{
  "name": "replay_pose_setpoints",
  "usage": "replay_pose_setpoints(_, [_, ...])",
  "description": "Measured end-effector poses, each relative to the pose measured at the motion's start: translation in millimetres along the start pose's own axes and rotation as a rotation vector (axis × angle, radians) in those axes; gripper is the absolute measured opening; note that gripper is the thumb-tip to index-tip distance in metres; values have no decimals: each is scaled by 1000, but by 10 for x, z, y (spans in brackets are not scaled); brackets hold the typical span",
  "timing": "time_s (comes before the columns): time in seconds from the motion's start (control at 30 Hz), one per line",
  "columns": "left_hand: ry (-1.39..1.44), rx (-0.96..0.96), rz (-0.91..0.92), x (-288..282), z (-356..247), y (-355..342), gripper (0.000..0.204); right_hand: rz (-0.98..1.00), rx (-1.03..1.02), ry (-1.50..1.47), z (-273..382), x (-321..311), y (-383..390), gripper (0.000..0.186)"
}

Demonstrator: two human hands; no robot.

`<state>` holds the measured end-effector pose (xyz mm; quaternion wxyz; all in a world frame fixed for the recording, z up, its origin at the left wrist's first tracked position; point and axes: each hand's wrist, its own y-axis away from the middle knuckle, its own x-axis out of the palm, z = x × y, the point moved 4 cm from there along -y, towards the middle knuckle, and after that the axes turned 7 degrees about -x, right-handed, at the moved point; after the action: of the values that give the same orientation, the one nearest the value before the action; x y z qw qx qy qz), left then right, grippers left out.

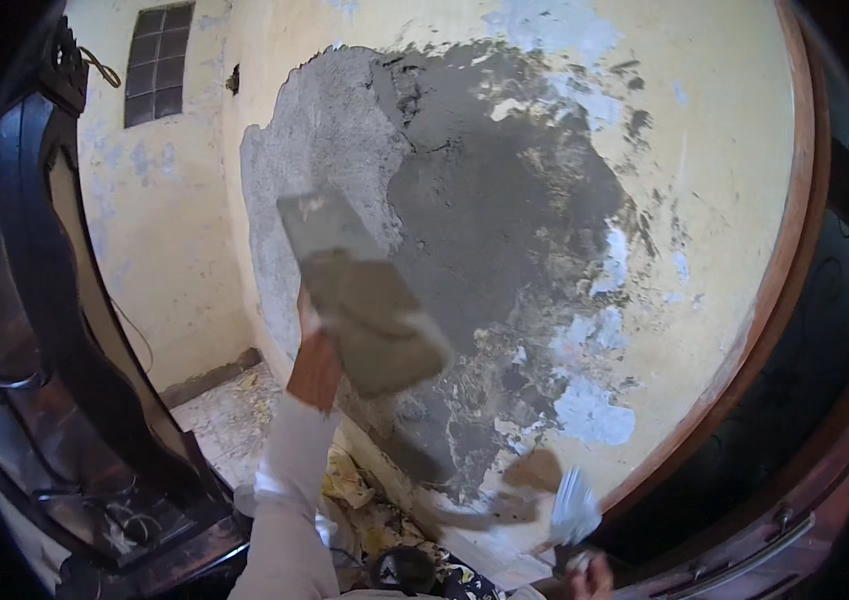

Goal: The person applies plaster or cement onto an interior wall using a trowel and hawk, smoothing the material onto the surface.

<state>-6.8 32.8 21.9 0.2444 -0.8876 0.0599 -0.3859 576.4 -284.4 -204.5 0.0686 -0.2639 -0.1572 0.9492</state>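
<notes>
The left hand (312,345) holds a flat rectangular float (329,228) tilted up in front of the grey plaster patch (474,210) on the yellow wall (729,130), its fingers clamped on the tool from behind (most of them are hidden by the board, which is slightly blurred). At the lower right, the right hand (592,578) has its fingers closed around the handle of a trowel (574,508), the pale blade pointing upward.
</notes>
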Motion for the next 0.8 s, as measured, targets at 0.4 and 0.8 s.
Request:
replay_pose_setpoints(0.4, [376,-282,-31,-1603,733,896,66,-385,-1102,1343,5345,647,-3300,29])
replay_pose_setpoints(0.8, [121,-396,-245,-1159,315,1276,58,-278,-654,1754,6485,988,-4475,33])
